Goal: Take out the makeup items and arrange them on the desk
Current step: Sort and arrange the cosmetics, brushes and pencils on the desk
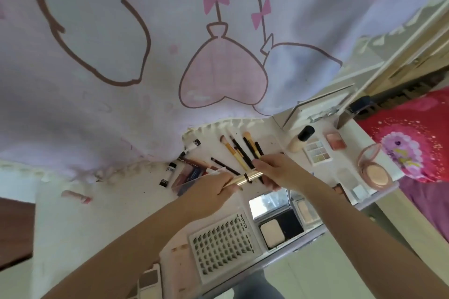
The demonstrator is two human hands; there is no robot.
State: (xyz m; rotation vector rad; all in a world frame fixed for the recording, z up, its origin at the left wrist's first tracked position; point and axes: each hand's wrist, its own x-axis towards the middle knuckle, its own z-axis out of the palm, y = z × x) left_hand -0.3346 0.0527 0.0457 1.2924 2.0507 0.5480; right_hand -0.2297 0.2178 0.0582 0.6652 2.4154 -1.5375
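A gold tube with a black band [247, 177] is held level above the white desk [102, 221]. My left hand [209, 192] grips its left end and my right hand [274, 170] grips its right end. Behind my hands lie several makeup brushes [239, 150] with gold and black handles. To their left are small black-and-white tubes [170, 170] and a pile of lip products [192, 172]. A false-lash tray [223, 243] lies near the front edge.
An open black compact [279, 221], an eyeshadow palette [317, 153], a foundation bottle [300, 139], a blush [336, 141] and a round pink powder compact [375, 170] sit on the right. A pink tube [75, 195] lies at the left. A printed curtain [170, 56] hangs behind.
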